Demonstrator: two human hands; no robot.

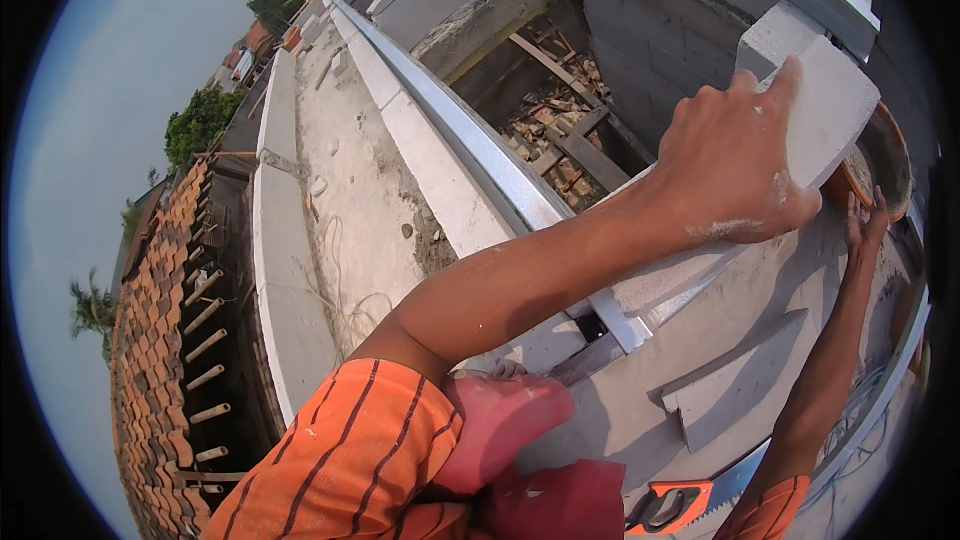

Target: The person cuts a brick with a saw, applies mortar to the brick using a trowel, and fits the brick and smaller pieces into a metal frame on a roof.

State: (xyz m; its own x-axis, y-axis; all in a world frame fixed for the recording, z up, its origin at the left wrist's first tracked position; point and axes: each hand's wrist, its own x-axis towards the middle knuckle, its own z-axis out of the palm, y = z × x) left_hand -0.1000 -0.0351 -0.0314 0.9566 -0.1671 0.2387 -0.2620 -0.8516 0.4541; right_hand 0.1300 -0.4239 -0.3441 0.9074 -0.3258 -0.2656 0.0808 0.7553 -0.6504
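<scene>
My left hand [740,155] grips a light grey concrete block [838,105] at the right, over the top of the wall. Its index finger lies stretched along the block's face, and the fingers' far side is hidden. Lower, at the right rim, my right hand [866,225] reaches up with fingers apart. Those fingers are against or very near an orange-brown bowl [893,145] of grey material; contact is hard to tell. Another pale block [782,38] sits just behind the held one.
Metal channels [450,125] run along the wall top beside a deep opening with planks and rubble [575,130]. A handsaw [690,500] with an orange handle lies low right, near a cut block piece [735,390]. A tiled roof [155,340] drops away left.
</scene>
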